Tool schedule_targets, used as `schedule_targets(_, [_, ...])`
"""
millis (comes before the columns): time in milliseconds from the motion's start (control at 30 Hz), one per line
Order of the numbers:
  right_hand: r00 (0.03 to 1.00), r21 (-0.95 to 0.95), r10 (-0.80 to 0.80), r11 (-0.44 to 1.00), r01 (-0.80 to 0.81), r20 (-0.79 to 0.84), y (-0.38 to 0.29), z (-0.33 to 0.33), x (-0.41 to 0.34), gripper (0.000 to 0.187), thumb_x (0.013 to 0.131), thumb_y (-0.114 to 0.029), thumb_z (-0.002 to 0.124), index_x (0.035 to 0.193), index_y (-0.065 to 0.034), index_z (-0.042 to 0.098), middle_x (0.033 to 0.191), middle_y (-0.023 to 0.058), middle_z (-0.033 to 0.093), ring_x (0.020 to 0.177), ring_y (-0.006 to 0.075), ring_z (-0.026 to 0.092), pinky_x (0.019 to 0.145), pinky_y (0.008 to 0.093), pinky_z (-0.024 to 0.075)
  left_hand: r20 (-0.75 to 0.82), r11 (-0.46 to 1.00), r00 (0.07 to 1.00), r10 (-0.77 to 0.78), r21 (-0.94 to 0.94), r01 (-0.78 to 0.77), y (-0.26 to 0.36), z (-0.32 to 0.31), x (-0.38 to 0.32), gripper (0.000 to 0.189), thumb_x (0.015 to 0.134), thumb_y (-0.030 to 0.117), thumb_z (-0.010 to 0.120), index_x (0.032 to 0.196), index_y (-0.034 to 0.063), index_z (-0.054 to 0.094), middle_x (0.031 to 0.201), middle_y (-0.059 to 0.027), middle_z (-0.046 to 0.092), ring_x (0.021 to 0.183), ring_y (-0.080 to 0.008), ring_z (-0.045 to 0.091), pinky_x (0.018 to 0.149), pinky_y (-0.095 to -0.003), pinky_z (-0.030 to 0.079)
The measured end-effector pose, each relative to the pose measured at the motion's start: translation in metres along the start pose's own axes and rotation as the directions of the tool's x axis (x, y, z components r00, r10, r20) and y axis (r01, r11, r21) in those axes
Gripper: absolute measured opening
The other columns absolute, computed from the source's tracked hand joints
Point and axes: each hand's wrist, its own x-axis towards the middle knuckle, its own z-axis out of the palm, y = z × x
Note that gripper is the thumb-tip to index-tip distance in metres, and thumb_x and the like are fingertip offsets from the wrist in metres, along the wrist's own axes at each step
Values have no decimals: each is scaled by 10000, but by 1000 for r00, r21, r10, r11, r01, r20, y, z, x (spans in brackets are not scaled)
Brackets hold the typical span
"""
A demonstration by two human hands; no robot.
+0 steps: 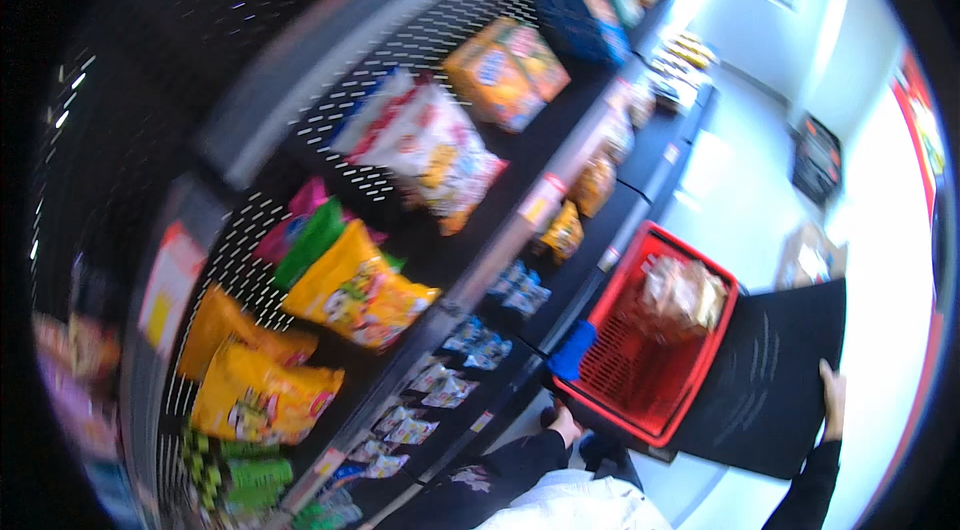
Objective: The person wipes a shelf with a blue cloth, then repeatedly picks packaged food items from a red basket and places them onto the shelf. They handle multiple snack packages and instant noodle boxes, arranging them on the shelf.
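Note:
A red plastic shopping basket (649,395) with blue on its left rim rests on a flat black board (757,380). Inside the basket, toward its far end, lie clear plastic packages (682,297), their contents blurred. My right hand (832,399) grips the right edge of the board, thumb on top. Close to the basket's near left corner is my left hand (566,426), by the dark edge under it. Its fingers are partly hidden, so its hold is unclear.
To the left, black store shelves (480,237) hold yellow snack bags (360,286), a white snack bag (435,147), orange boxes (506,72) and small packets (476,342). A black case (817,158) and a brown carton (806,256) stand on the pale floor (724,177).

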Motion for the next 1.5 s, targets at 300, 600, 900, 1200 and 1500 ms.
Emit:
schedule_targets(300, [990, 129, -123, 985, 114, 64, 40, 0, 16, 408, 820, -215, 617, 1070, 104, 662, 890, 128, 681, 740, 215, 634, 712, 339, 515, -159, 988, 975, 154, 4, -155, -12, 0, 2, 689, 1008, 666, 260, 1350, 153, 567, 1369, -74, 625, 1249, -297, 580, 1066, -509, 464])
schedule_targets(600, [992, 1, -50, 999, 51, -112, 22, -9, -12, 361, 754, -188, 612, 957, 110, 638, 785, 130, 644, 696, 216, 614, 649, 352, 497, 44, 994, 995, 90, 61, -93, -2, 39, -16, 867, 930, 777, 242, 1476, 151, 488, 1543, -133, 464, 1407, -387, 425, 1145, -629, 330])
schedule_targets(900, [973, 54, -38, 997, 52, -226, 7, -23, -23, 399, 772, -202, 596, 993, 127, 638, 801, 163, 672, 703, 244, 652, 682, 368, 525, -139, 973, 988, 64, 229, -31, 12, 103, 19, 707, 929, 819, 296, 1187, 239, 607, 1130, -6, 663, 727, -155, 561, 622, -328, 480])
schedule_targets(1200, [946, 17, -57, 998, 66, -320, -30, -22, 20, 427, 770, -195, 595, 1045, 127, 646, 873, 207, 697, 767, 286, 682, 752, 366, 544, -105, 972, 992, 67, 231, -41, 22, 204, 47, 720, 946, 796, 287, 1201, 223, 639, 1119, 5, 708, 756, -227, 600, 646, -321, 510])
schedule_targets(1500, [972, 3, -71, 997, 74, -223, -31, -19, 104, 400, 773, -177, 583, 1036, 117, 645, 876, 212, 700, 777, 294, 690, 761, 389, 551, -104, 992, 995, 8, 127, 5, 14, 230, 87, 646, 967, 748, 312, 1069, 219, 668, 908, -11, 707, 713, -236, 624, 571, -391, 536])
